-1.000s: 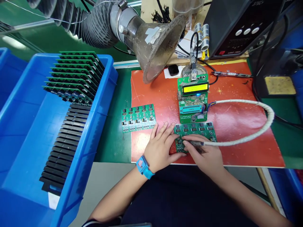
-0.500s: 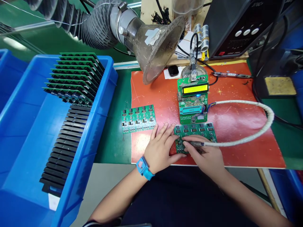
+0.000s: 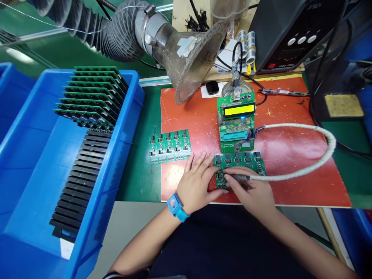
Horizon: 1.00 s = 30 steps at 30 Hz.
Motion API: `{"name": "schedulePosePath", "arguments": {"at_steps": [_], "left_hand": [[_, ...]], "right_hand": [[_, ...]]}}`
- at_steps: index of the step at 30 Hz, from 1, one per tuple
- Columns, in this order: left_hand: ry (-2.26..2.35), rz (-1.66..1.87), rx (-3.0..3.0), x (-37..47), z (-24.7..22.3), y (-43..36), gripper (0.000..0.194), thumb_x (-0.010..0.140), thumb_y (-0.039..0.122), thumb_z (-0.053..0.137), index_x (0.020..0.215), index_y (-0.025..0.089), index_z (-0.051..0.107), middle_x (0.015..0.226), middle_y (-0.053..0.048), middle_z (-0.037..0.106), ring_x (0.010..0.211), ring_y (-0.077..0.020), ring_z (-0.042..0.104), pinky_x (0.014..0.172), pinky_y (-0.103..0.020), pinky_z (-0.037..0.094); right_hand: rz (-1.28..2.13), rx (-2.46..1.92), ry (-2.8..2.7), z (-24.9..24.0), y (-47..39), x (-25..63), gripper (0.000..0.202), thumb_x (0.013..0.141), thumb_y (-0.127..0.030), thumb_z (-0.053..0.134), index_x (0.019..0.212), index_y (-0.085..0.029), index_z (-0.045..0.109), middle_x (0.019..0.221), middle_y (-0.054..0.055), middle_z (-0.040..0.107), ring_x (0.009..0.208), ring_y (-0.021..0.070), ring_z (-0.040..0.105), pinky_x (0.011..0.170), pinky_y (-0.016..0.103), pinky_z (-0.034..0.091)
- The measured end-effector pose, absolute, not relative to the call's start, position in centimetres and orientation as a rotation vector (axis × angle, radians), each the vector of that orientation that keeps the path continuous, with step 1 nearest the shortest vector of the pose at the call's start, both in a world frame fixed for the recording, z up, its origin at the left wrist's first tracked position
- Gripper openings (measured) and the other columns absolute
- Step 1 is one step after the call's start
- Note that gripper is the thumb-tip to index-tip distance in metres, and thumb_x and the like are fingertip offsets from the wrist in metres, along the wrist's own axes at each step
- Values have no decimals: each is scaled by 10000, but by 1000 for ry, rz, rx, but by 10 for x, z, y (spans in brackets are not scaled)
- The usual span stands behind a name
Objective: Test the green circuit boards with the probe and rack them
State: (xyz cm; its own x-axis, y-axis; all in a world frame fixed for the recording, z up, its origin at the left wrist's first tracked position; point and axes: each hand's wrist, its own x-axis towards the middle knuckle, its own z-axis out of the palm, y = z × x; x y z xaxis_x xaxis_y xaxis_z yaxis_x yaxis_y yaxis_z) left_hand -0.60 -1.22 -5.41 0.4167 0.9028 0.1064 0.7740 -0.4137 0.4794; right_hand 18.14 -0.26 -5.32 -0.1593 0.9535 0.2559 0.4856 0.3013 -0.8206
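Note:
My right hand (image 3: pixel 252 190) pinches a dark probe (image 3: pixel 240 177) on the end of a white-wrapped cable (image 3: pixel 308 172). The probe tip meets the left part of a green circuit board panel (image 3: pixel 238 159), though my fingers partly cover the contact spot. My left hand (image 3: pixel 197 178), a blue strap on its wrist, lies with fingers spread, its thumb and index finger at the panel's left edge. Above the panel is a programmer board (image 3: pixel 223 126) with a lit yellow display and a teal socket; the cable runs from it. A second circuit board panel (image 3: pixel 170 147) rests to the left.
A blue bin (image 3: pixel 135 89) at left holds upright green boards (image 3: pixel 95 69) and a black slotted rack (image 3: pixel 81 178). A fume hood funnel (image 3: pixel 192 58) hangs over the red mat (image 3: pixel 290 147). A soldering iron (image 3: pixel 285 92) lies behind, near a dark soldering station (image 3: pixel 290 35).

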Motion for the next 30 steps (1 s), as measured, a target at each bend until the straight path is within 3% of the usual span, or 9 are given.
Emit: {"name": "schedulePosePath", "arguments": {"at_steps": [13, 17, 20, 26, 30], "left_hand": [[1443, 517, 2315, -6, -54, -14, 557, 850, 577, 668, 1235, 187, 568, 1519, -132, 454, 1456, -332, 358, 1228, -592, 202], [1432, 507, 2273, -7, -46, -14, 305, 954, 353, 550, 1212, 191, 569, 1524, -105, 453, 1467, -295, 348, 1230, -578, 203], [1466, 516, 2226, -5, -41, -11, 254, 992, 210, 423, 1204, 190, 564, 1488, -86, 504, 1444, -257, 393, 1219, -554, 245], [1565, 567, 2231, -1, -39, 11, 209, 990, 190, 493, 1167, 184, 605, 1181, -67, 703, 1123, -245, 617, 995, -452, 471], [1569, 484, 2288, 1, -36, 28, 191, 969, 268, 574, 1120, 196, 667, 985, -59, 704, 923, -234, 628, 844, -413, 488]], "right_hand": [[799, -1285, -1738, -57, -3, 182, 115, 925, -274, 618, 912, -213, 715, 879, 56, 744, 849, 213, 726, 746, 332, 626], [836, -1271, -1717, -60, -5, 182, 90, 921, -255, 630, 937, -209, 706, 912, 54, 735, 809, 199, 725, 724, 322, 630], [869, -1266, -1711, -62, -6, 182, 86, 916, -241, 638, 961, -206, 702, 926, 51, 727, 766, 185, 720, 710, 318, 633], [780, -1227, -1750, -61, -3, 183, 72, 919, -215, 629, 950, -213, 695, 896, 37, 730, 823, 185, 712, 774, 313, 622], [753, -1213, -1759, -60, -3, 182, 79, 915, -213, 625, 950, -215, 697, 886, 37, 732, 823, 190, 713, 767, 314, 620]]}}
